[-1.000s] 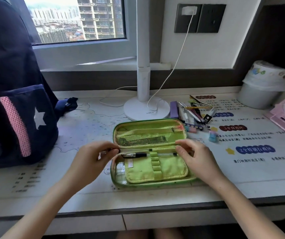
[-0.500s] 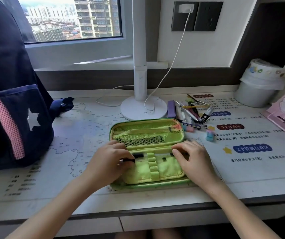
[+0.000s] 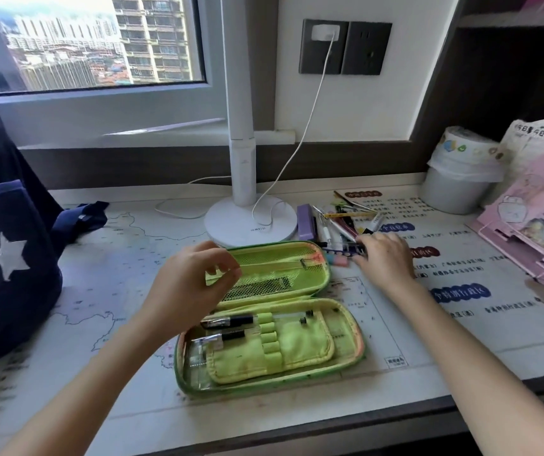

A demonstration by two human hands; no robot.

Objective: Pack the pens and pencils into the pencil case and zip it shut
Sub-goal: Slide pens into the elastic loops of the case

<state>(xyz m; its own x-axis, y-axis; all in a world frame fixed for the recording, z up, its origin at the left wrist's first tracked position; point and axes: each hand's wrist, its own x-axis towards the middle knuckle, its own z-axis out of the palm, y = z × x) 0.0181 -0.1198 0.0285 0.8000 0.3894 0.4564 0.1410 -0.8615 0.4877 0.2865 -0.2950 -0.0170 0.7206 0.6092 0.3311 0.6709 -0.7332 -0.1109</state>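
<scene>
Pencil case (image 3: 300,347) lies open on table (image 3: 106,284), two pens (image 3: 227,321) in its loops. Left hand (image 3: 191,284) hovers above it, fingers loosely curled, empty. Right hand (image 3: 385,255) rests on pen pile (image 3: 339,222); can't tell if it grips anything.

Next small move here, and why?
Probably pinch one pen from the pile with the right hand and carry it to the pencil case: that hand is at the pile, and the case lies open holding only two pens.
</scene>
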